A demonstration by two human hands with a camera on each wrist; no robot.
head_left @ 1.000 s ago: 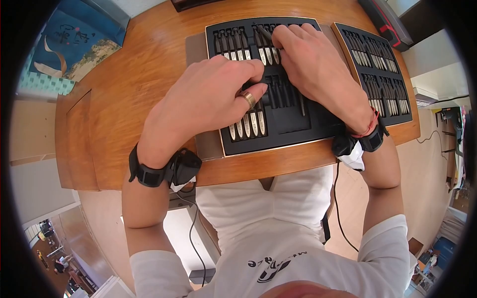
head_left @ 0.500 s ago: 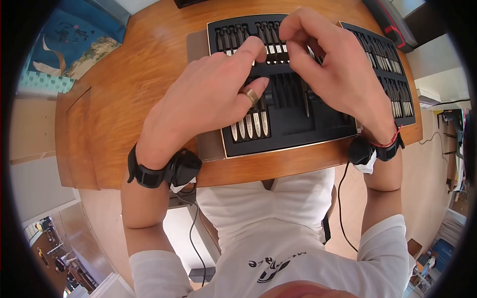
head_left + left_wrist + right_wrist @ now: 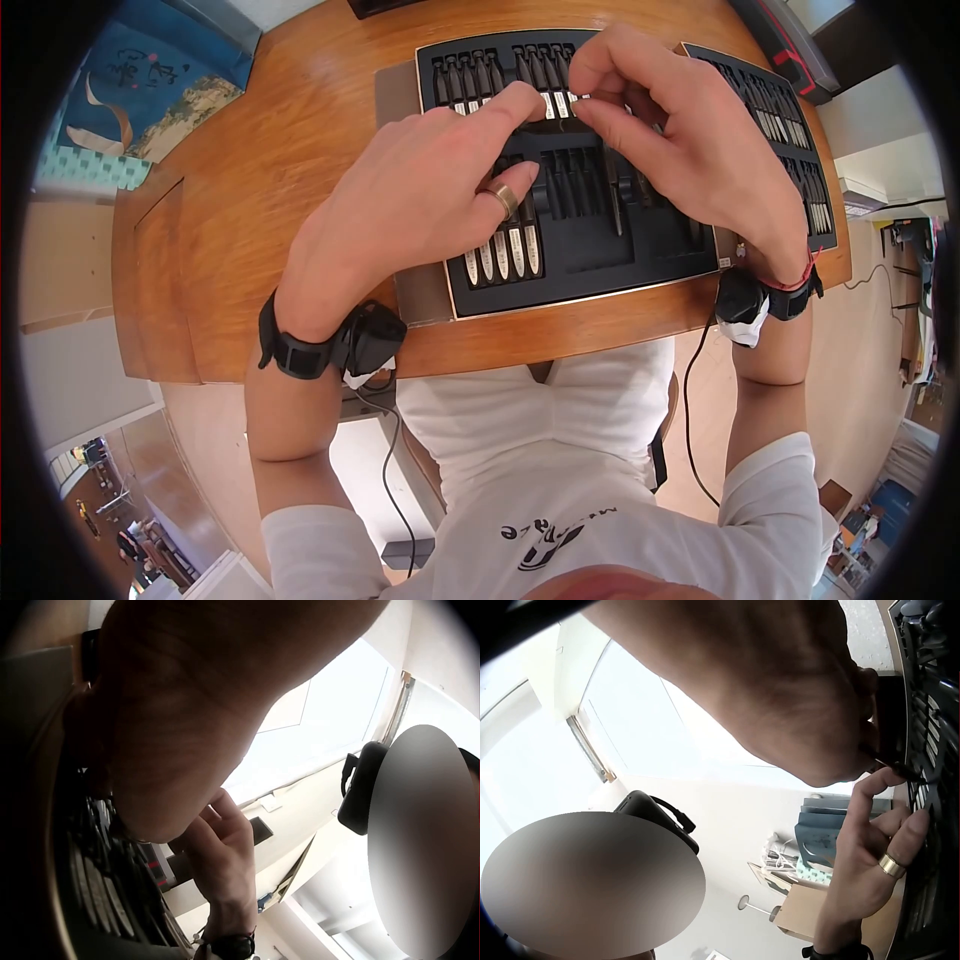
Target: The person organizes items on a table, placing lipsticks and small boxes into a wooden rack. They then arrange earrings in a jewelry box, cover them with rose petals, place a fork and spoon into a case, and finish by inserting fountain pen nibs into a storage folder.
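A black tray point(image 3: 600, 262) with a thin light edge holds rows of slim dark pieces with silver labelled ends point(image 3: 516, 250). My left hand point(image 3: 420, 195), a ring on one finger, lies over the tray's left part, thumb and forefinger apart. In the right wrist view, the left hand point(image 3: 862, 862) has its forefinger beside a slim dark piece point(image 3: 901, 771). That piece sticks out from the fingertips of my right hand point(image 3: 690, 140), which pinches it above the upper rows. The left wrist view shows the right hand point(image 3: 221, 859) beyond the left palm.
A second tray point(image 3: 835, 225) of similar pieces lies at the right on the wooden table point(image 3: 230, 180). A blue bag point(image 3: 150, 80) stands at the far left, and a dark case with red trim point(image 3: 785, 50) at the back right. Cables hang from both wrists.
My right hand has lifted from the upper rows, shifted rightward and turned, its thumb now in sight. The left forefinger has moved up and straightened, while the left wrist has barely moved.
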